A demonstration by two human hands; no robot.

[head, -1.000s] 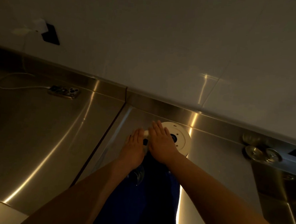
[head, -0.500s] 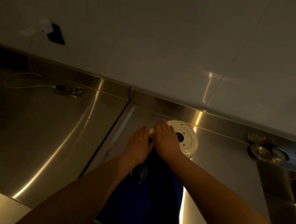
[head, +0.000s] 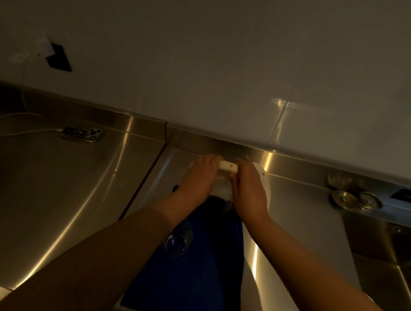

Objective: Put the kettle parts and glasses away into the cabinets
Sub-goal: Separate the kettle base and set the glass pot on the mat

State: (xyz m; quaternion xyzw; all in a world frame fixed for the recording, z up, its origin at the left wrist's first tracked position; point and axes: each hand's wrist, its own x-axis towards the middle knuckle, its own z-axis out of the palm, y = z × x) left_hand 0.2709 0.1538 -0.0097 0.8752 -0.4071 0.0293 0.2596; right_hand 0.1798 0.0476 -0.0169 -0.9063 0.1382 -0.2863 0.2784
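Observation:
The white round kettle base point(head: 266, 183) is tipped up on its edge close to the back wall, mostly covered by my hands. My left hand point(head: 198, 179) grips its left side and my right hand point(head: 248, 191) grips its right side. A short white plug-like piece point(head: 228, 166) shows between my fingers. On the dark blue cloth point(head: 207, 263) below my wrists, a clear glass point(head: 177, 240) lies partly under my left forearm.
The steel counter point(head: 64, 206) holds a phone point(head: 82, 133) on a white cable at the back left. A wall socket with a white charger point(head: 56, 57) is above it. Two round metal fittings point(head: 355, 200) and a sink basin point(head: 397, 263) lie to the right.
Both hands moved toward the back wall and closed on the kettle base. The base went from lying flat to tipped on its edge, and the white piece now shows between my hands.

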